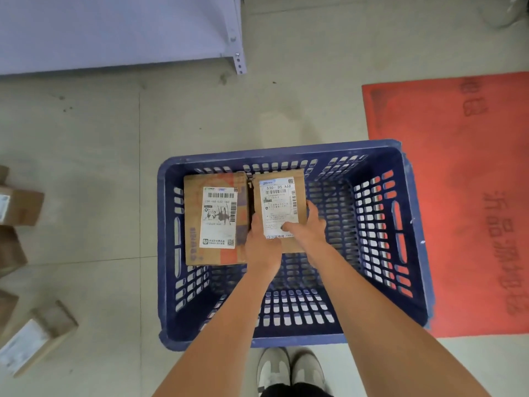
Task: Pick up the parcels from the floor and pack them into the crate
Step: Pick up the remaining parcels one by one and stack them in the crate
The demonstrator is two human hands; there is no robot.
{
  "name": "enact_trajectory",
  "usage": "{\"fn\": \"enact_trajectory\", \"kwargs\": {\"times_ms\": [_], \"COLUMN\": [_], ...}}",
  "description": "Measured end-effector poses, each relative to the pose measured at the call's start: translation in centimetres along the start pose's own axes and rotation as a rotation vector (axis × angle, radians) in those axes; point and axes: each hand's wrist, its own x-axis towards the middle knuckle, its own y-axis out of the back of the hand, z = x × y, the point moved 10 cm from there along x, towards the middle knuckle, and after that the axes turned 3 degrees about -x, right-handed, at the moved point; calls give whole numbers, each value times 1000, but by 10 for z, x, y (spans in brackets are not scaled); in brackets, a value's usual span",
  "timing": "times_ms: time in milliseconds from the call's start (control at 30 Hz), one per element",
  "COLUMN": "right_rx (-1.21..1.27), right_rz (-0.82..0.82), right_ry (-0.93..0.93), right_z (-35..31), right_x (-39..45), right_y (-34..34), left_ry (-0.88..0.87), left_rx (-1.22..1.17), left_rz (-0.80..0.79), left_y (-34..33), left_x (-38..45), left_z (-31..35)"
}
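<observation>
A blue slotted crate [289, 338] is seen on the tiled floor [100, 138], its right side lying over a red mat [458, 167]; a grey shelf unit [114, 30] is seen at the far left. Inside the crate, a larger labelled parcel [214, 222] lies flat against the far-left wall, and a smaller labelled parcel [282, 207] is held just beside it, edges apparently touching. The smaller parcel is gripped from both sides: the left hand [262, 245] is curled round its near-left edge, in the narrow seam between the two boxes, and the right hand [307, 224] is wrapped on its right edge with the thumb pressed on the label. Whether the box is fully seated on the crate bottom cannot be told. Risks are judged as follows: left fingers may be pinched in the seam if the box is pushed sideways before release; the box may be left tilted or propped on the neighbour's edge if it is let go early, and later stacking would be spoiled; the neighbour may be nudged askew. Much of the crate is unfilled, so a loose box could slide. More parcels [34, 336] are left on the floor at the left edge, partly cut off, so the task is judged early. Two shoes [289, 368] are seen close to the crate's near wall; a trip hazard is noted.
</observation>
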Motion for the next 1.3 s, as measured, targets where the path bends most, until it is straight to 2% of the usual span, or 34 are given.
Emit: {"fn": "enact_trajectory", "kwargs": {"times_ms": [400,633,733,833,967,1100,1200,1300], "right_rx": [-33,-102,-137,-174,-195,-145,-150,-154], "right_rz": [35,-10,-27,-51,-83,-79,-89,-125], "right_ry": [-53,27,128,173,238,257,311,276], "right_z": [6,-17,-44,-65,-86,-92,-95,-89], "right_x": [-21,-77,-116,-162,-220,-261,-288,-312], "right_y": [6,25,29,28,13,-10,-43,-92], "left_ry": [-16,110,189,179,144,75,72,117], "left_rx": [11,-372,-433,-427,-344,-329,-373,-443], "left_rz": [-23,42,54,72,84,14,-31,-44], "left_y": [5,48,74,108,146,172,202,249], "left_x": [-4,-37,-58,-86,-118,-142,-159,-171], "left_z": [-2,4,7,18,25,22,0,-39]}}
